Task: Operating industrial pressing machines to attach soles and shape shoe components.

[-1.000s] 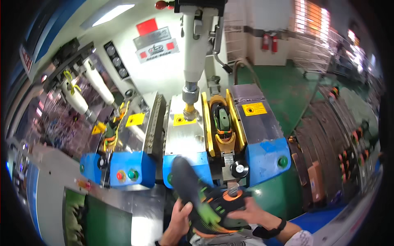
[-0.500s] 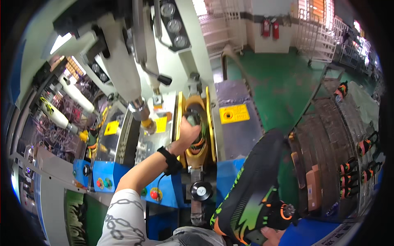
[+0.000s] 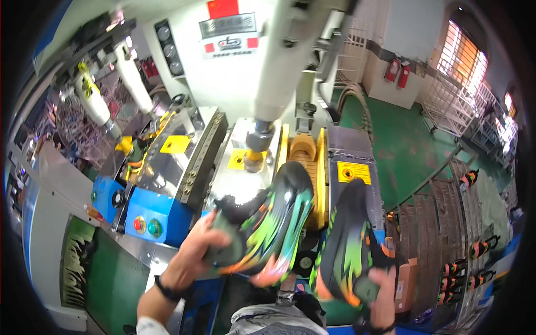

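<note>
My left hand (image 3: 201, 243) is closed around the heel end of a sports shoe (image 3: 279, 220) in black, green and orange. A grey-green piece, which looks like a shoe last, fills its opening. My right hand (image 3: 384, 287) grips the heel end of a similar shoe (image 3: 345, 240), also with a grey-green piece in it. Both shoes hang in the air side by side, toes pointing away from me. Behind them lies the yellow cradle (image 3: 304, 149) of a pressing machine, its nearer part hidden by the left shoe.
A white press arm (image 3: 273, 84) comes down left of the cradle. Blue control boxes (image 3: 153, 218) with red and green buttons stand at the left. To the right, a rack (image 3: 427, 240) bears more shoes. Fire extinguishers (image 3: 392, 70) hang on the far wall.
My left hand has come out of the yellow cradle with the shoe and moved nearer to me. The right-hand shoe now points more straight ahead. The whole view has shifted.
</note>
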A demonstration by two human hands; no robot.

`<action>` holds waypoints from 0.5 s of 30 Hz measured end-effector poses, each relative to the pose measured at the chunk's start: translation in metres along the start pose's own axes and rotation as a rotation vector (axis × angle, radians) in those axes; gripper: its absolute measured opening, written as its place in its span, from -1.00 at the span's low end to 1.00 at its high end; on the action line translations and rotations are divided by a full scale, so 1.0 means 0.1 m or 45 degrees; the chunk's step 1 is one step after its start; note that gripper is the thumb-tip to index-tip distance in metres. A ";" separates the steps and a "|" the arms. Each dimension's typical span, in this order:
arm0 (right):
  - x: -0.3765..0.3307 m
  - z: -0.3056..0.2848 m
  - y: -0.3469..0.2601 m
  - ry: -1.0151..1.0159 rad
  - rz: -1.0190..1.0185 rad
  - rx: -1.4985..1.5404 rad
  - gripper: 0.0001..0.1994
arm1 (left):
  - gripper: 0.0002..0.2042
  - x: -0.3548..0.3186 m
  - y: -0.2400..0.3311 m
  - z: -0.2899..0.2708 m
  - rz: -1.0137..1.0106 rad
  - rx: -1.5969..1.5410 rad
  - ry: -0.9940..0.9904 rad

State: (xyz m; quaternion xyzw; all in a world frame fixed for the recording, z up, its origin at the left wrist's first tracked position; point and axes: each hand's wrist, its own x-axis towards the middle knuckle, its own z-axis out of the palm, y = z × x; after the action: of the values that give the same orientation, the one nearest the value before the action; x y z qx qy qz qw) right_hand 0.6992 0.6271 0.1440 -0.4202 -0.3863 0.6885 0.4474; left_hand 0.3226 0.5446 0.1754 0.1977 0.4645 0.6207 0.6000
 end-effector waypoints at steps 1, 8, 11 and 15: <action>0.35 0.05 -0.04 -0.156 0.142 0.122 -0.33 | -0.37 -0.39 -0.07 -0.11 0.065 -0.092 0.066; 3.13 1.03 -0.01 -0.287 0.485 -0.727 -0.75 | -0.37 -1.73 -0.84 -0.60 0.309 0.068 0.396; 3.06 1.76 0.23 -0.035 0.074 -1.103 -0.77 | -0.52 -2.11 -1.66 -1.10 -0.096 1.180 0.009; 3.17 1.80 0.12 -0.210 0.191 -1.194 -0.68 | -0.65 -2.57 -2.62 -1.87 -0.677 2.587 -0.779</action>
State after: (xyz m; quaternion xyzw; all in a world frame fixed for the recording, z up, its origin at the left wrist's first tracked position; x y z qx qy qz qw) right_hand 0.4515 0.8936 0.1214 -0.5474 -0.6580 0.5014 0.1265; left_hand 0.3716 0.2032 -0.0498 0.6396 0.6191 -0.2770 0.3617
